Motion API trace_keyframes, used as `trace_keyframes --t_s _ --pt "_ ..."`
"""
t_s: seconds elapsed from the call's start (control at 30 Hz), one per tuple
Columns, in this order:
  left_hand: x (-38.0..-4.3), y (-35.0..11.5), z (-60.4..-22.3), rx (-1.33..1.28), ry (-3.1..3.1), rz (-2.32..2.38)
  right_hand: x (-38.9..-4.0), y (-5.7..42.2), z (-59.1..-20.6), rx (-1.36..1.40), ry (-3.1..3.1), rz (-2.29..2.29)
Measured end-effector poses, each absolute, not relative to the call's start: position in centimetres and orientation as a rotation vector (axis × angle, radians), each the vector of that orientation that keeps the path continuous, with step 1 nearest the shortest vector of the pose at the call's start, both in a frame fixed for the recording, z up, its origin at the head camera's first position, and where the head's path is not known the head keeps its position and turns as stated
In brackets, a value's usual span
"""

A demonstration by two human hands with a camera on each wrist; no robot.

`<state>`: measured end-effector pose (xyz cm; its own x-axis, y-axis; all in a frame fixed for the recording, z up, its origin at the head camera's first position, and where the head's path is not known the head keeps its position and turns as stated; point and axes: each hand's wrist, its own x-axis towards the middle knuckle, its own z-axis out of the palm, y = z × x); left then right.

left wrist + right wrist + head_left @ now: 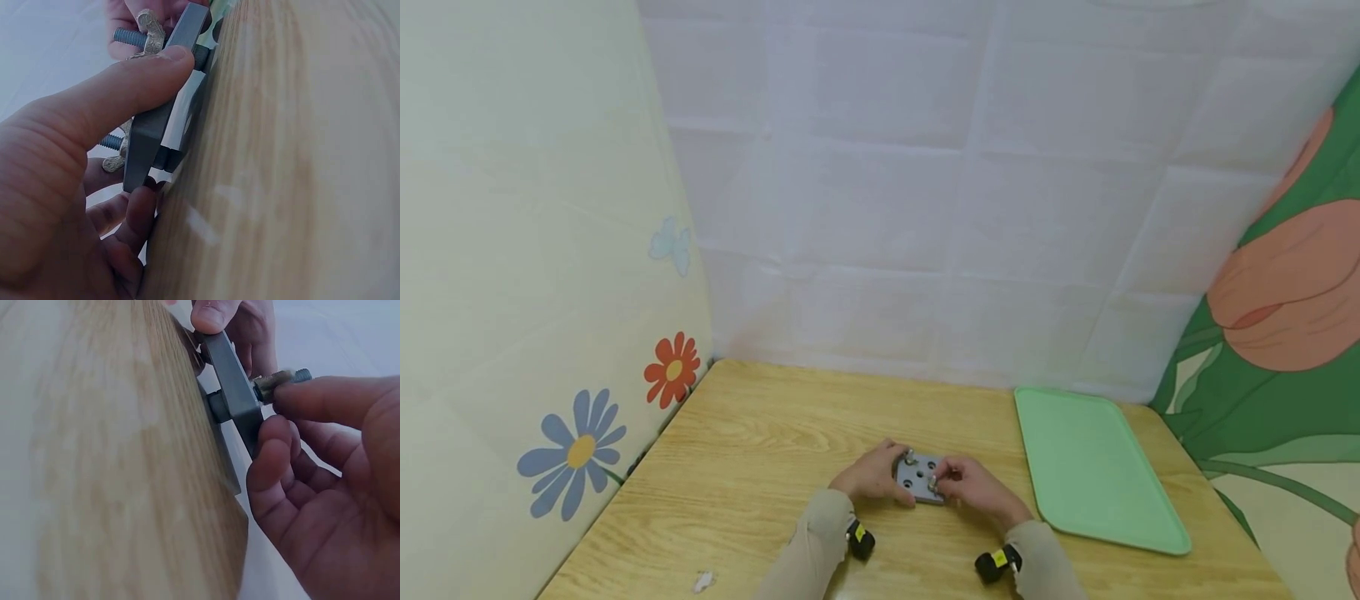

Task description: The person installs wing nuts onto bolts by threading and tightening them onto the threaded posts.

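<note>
A flat grey metal plate point(918, 471) with several holes is held a little above the wooden table. My left hand point(872, 475) grips it at its left side, with the thumb point(144, 75) along one edge and the fingers around the other. Two threaded bolts pass through the plate at opposite corners, their heads underneath. Each carries a brass-coloured wing nut point(151, 31). At the right corner my right hand point(981, 490) pinches the wing nut point(273, 386) between thumb and finger. The bolt's threaded tip point(302, 375) sticks out past that nut.
A light green tray point(1097, 467) lies on the table point(775, 433) to the right of my hands. Near the front left is a small whitish patch point(703, 582). White sheeting point(880, 208) hangs behind the table, with flower-printed cloth point(580, 450) at the sides.
</note>
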<state>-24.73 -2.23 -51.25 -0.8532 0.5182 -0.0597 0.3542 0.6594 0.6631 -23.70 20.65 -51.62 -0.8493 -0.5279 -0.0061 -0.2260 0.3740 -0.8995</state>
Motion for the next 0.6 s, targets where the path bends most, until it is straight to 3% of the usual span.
trace_keyframes --t_s 0.6 --pt "-25.08 -2.29 -51.91 0.716 2.639 0.981 -23.82 20.75 -51.56 -0.696 2.360 -1.403"
